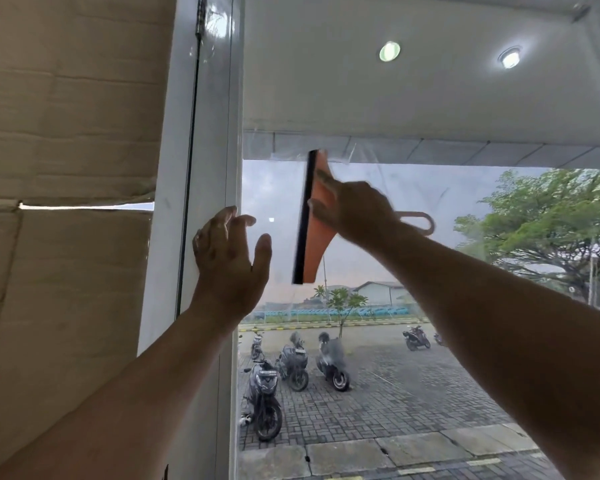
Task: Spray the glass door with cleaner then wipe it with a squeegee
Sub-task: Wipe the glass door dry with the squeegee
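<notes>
Stage: by my judgement the wiping half of the job, since the squeegee (317,233) is up against the glass door (413,271) and no spray bottle is anywhere in view.
Spraying: likely done. Thin wet streaks and smears (361,157) show across the top of the pane, and the view through the lower glass looks hazy in patches (this could be cleaner film, or only blur).
Squeegee: orange body with a black rubber blade (303,216) that stands nearly upright. It sits high on the pane, near the left side, and its looped handle points to the right.
Right hand: the right hand (354,209) grips the squeegee, fingers curled over the orange body close behind the blade. It is blurred, so I cannot tell exactly how each finger lies.
Left hand: the left hand (227,258) is spread open and holds nothing. Its fingertips rest against the white door frame (205,150), and the thumb stands out over the glass, just beside the blade.
Done so far: cannot be told for certain. The glass to the right of the blade shows faint arcs and marks, so that stretch does not look finished.
Left to do: the narrow strip between blade and frame, the streaked top band, and, as far as I can judge, most of the lower pane.
Around: stacked cardboard boxes (66,133) stand to the left of the frame, and parked motorcycles (262,393) are seen outside through the glass.
</notes>
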